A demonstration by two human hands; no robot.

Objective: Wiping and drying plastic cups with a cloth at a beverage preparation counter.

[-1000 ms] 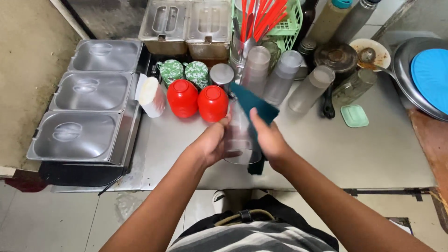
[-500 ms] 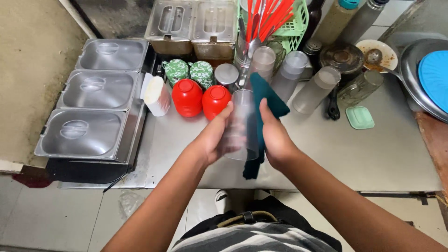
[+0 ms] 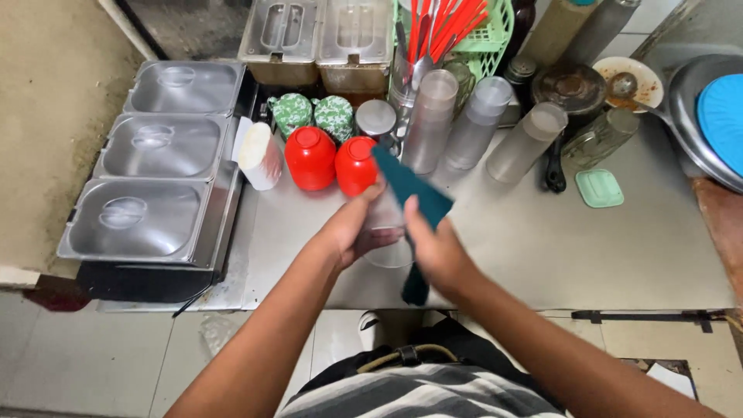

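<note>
Gripping one clear cup (image 3: 387,236) and one teal cloth (image 3: 410,190), two hands (image 3: 395,236).

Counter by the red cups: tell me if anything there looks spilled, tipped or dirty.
Little stands out. The small plate at the far right holds a spoon and brownish residue, so it looks used. The red cups stand mouth-down on the steel counter. No spill shows around the hands.

Both forearms reach forward, left hand (image 3: 357,229) and right hand (image 3: 435,246) curled close together, fingers clasped.
</note>
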